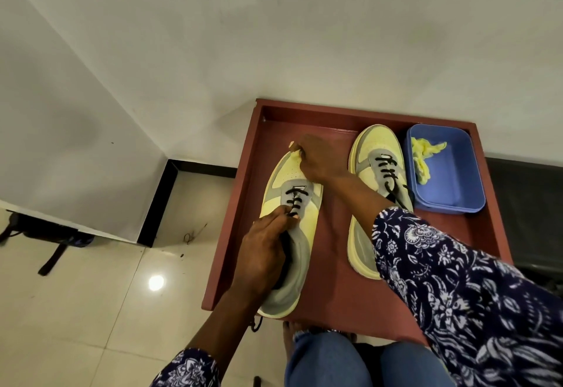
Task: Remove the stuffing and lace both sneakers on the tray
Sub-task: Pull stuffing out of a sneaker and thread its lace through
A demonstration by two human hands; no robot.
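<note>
Head camera looks steeply down (close) onto the tray (304,109).

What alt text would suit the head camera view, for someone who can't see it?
A person's left hand pinches the black laces of the left sneaker on a red tray while the right hand steadies its toe; the second sneaker lies beside a blue tub.
</note>
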